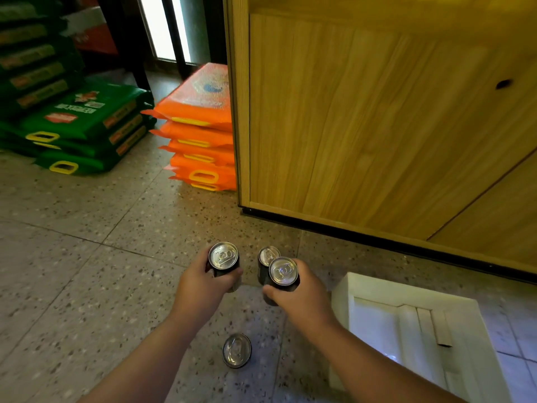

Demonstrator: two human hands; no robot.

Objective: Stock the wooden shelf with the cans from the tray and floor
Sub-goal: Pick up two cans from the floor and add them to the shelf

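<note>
My left hand [200,289] grips a dark can with a silver top [223,255], held upright above the floor. My right hand [302,298] grips a second dark can [283,271] the same way. Just behind the right-hand can, a third can [268,255] stands on the floor. A fourth can [236,350] stands on the floor between my forearms. The white tray [345,289] lies on the floor at the lower right, and no cans show in its visible part. The wooden shelf unit [377,117] rises ahead on the right, showing its lower panel.
A stack of orange bags [200,135] leans against the shelf's left side. Green bags [81,120] are piled at the far left. Speckled terrazzo floor [101,271] spreads to the left. A dark baseboard [377,239] runs under the wooden unit.
</note>
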